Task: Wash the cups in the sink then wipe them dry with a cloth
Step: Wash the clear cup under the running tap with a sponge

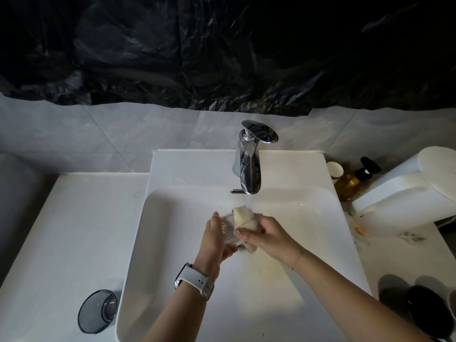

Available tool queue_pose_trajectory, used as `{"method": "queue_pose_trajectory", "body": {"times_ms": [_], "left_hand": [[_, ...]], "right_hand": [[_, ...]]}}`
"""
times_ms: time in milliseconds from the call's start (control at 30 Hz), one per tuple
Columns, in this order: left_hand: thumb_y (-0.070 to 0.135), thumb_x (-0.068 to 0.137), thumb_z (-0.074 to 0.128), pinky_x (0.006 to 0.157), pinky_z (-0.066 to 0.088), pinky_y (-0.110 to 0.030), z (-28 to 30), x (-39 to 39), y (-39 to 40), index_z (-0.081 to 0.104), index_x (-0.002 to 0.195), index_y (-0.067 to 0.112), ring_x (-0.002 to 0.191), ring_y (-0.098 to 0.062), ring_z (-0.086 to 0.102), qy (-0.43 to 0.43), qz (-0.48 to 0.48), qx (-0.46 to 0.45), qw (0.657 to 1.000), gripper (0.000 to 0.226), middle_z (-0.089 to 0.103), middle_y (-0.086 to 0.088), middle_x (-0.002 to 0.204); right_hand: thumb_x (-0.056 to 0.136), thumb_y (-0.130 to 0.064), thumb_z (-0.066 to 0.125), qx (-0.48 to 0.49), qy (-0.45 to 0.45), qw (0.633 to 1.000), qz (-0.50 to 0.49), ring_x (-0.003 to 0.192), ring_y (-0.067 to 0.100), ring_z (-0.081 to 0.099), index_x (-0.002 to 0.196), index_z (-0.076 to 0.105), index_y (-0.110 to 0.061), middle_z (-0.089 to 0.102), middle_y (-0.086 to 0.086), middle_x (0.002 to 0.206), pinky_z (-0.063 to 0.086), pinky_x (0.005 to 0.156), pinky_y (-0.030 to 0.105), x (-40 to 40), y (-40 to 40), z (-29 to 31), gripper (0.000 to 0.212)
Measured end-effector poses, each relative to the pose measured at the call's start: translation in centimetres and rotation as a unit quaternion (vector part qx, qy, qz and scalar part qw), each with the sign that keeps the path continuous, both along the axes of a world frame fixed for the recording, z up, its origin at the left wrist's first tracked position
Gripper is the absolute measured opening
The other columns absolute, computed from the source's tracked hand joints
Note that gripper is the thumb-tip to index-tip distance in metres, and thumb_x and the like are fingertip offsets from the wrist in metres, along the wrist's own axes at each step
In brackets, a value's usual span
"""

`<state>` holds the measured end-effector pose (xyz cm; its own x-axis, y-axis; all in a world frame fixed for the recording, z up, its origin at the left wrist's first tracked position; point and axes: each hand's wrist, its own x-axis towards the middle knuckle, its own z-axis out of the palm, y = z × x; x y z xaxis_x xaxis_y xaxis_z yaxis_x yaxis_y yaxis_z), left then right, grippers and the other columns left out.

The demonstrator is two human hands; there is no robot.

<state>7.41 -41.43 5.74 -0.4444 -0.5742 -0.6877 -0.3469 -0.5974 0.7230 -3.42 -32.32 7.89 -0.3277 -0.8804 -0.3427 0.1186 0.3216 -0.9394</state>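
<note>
Over the white sink (172,243), under the chrome faucet (249,166), my left hand (216,236) grips a clear glass cup (229,230). Its fingers curl round the cup's side. My right hand (266,234) holds a pale wet cloth (244,217) bunched against the cup's mouth. Water runs from the spout onto the cloth. A second cup, smoky grey glass (97,311), stands upright on the counter left of the sink, near the front edge.
White counter (61,230) lies left of the sink. At right stand a paper cup (334,170), an amber pump bottle (352,180), a white toilet tank (407,183) and dark objects (424,309) near the front right. Black plastic sheeting (222,50) covers the wall above.
</note>
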Motion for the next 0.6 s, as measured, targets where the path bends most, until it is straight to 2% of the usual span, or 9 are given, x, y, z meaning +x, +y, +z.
{"method": "queue_pose_trajectory", "body": {"times_ms": [67,167,267,333,367,433,500,567,600], "left_hand": [[0.047,0.105,0.024,0.054,0.045,-0.026,0.3,-0.2,-0.1,0.053,0.113,0.014,0.054,-0.016,0.056,-0.026,0.004,-0.026,0.999,0.045,0.068,-0.013,0.087],[0.046,0.104,0.030,0.050,0.045,-0.026,0.1,-0.4,-0.1,0.050,0.106,0.018,0.058,-0.020,0.057,-0.037,0.015,-0.102,0.994,0.034,0.065,-0.010,0.089],[0.048,0.101,0.034,0.061,0.052,-0.044,-0.4,-0.6,0.8,0.048,0.092,0.032,0.069,-0.024,0.061,-0.031,0.001,-0.226,0.974,0.023,0.065,-0.005,0.085],[0.055,0.095,0.033,0.067,0.052,-0.050,-0.2,-0.8,1.7,0.046,0.086,0.037,0.074,-0.026,0.061,-0.018,-0.011,-0.272,0.962,0.023,0.062,-0.005,0.083],[0.058,0.091,0.031,0.067,0.052,-0.051,-0.1,-0.9,1.9,0.045,0.085,0.039,0.075,-0.027,0.061,-0.017,-0.009,-0.282,0.959,0.025,0.062,-0.007,0.083],[0.057,0.092,0.031,0.066,0.050,-0.050,-0.1,-0.7,1.5,0.046,0.086,0.038,0.070,-0.027,0.059,-0.015,-0.003,-0.278,0.961,0.025,0.062,-0.007,0.079],[0.049,0.100,0.032,0.058,0.048,-0.038,-0.1,-0.3,0.6,0.050,0.095,0.031,0.061,-0.022,0.056,-0.019,-0.017,-0.227,0.974,0.026,0.062,-0.005,0.073],[0.043,0.104,0.029,0.052,0.045,-0.027,0.3,-0.4,-0.6,0.052,0.101,0.017,0.057,-0.018,0.055,-0.037,-0.062,-0.146,0.987,0.035,0.063,-0.007,0.075],[0.042,0.105,0.025,0.053,0.046,-0.026,0.8,-0.6,-1.1,0.054,0.099,0.015,0.058,-0.017,0.056,-0.051,-0.086,-0.101,0.990,0.040,0.063,-0.007,0.076]], "right_hand": [[0.086,-0.014,0.070,0.000,-0.003,1.000,0.005,0.074,0.001,0.063,0.097,0.064,-0.018,0.067,-0.010,0.079,0.048,0.068,0.015,-0.2,-0.2,-0.2,0.013],[0.081,-0.029,0.072,0.013,-0.021,0.999,-0.020,0.074,0.007,0.063,0.085,0.069,-0.017,0.067,-0.004,0.076,0.049,0.070,0.018,0.1,-0.6,-0.5,0.013],[0.080,-0.031,0.074,0.036,-0.080,0.981,-0.171,0.069,0.019,0.064,0.077,0.071,-0.014,0.066,0.002,0.071,0.051,0.065,0.033,0.7,-1.5,-0.4,0.018],[0.081,-0.027,0.071,0.055,-0.051,0.952,-0.296,0.061,0.023,0.059,0.063,0.065,-0.014,0.059,0.002,0.061,0.049,0.056,0.033,1.2,-2.4,-0.4,0.023],[0.082,-0.026,0.070,0.058,-0.034,0.945,-0.320,0.058,0.023,0.057,0.059,0.062,-0.014,0.058,0.002,0.058,0.049,0.053,0.032,1.2,-2.6,-0.2,0.027],[0.080,-0.028,0.074,0.050,-0.057,0.956,-0.284,0.057,0.024,0.061,0.064,0.065,-0.010,0.060,0.005,0.059,0.055,0.054,0.038,1.0,-2.7,0.1,0.026],[0.075,-0.030,0.078,0.051,-0.109,0.975,-0.187,0.068,0.031,0.067,0.081,0.071,-0.004,0.064,0.016,0.071,0.058,0.067,0.052,0.5,-2.0,0.0,0.027],[0.074,-0.031,0.076,0.029,-0.104,0.991,-0.082,0.078,0.035,0.068,0.096,0.073,-0.009,0.063,0.026,0.081,0.058,0.074,0.048,0.1,-1.1,-0.7,0.031],[0.073,-0.031,0.075,0.008,-0.089,0.995,-0.045,0.078,0.032,0.067,0.102,0.071,-0.010,0.063,0.024,0.081,0.057,0.072,0.043,0.1,-0.7,-1.0,0.036]]}}
